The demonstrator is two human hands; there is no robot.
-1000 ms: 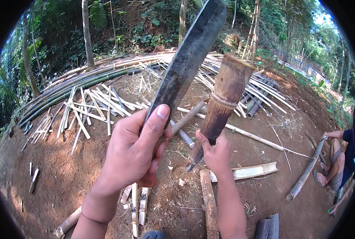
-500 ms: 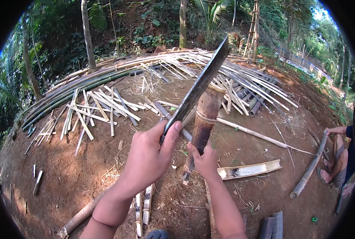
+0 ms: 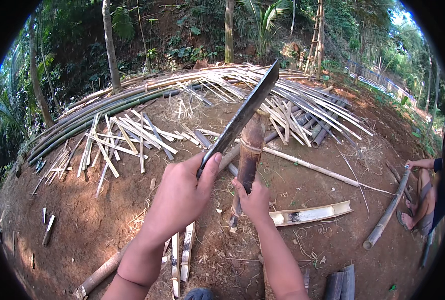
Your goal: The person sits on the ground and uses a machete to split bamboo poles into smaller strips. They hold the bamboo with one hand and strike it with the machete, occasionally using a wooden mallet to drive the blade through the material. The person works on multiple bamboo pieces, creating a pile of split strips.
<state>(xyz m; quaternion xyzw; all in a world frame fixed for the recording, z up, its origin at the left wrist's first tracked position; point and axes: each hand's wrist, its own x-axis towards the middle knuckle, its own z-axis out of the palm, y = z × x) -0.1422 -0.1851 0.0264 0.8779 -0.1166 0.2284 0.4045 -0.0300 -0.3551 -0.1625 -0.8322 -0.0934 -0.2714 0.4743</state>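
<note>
My left hand (image 3: pixel 182 185) is closed round the handle of a machete (image 3: pixel 245 112), its long dark blade slanting up and to the right. My right hand (image 3: pixel 254 201) grips a brown bamboo piece (image 3: pixel 251 150), thick at the top with a node ring and narrower below my fingers. This piece stands nearly upright just right of the blade. In the picture the blade's upper part overlaps the bamboo's top; whether they touch I cannot tell.
Several split bamboo strips (image 3: pixel 132 131) lie on the dirt ahead, with green poles (image 3: pixel 92 117) behind. A halved bamboo trough (image 3: pixel 312 214) lies right of my hands. At far right, a seated person (image 3: pixel 422 200) holds a bamboo pole (image 3: pixel 388 212).
The machete has come down slightly, its tip shifting left. My right hand and the bamboo piece have also moved a little left, and the bamboo's top sits lower.
</note>
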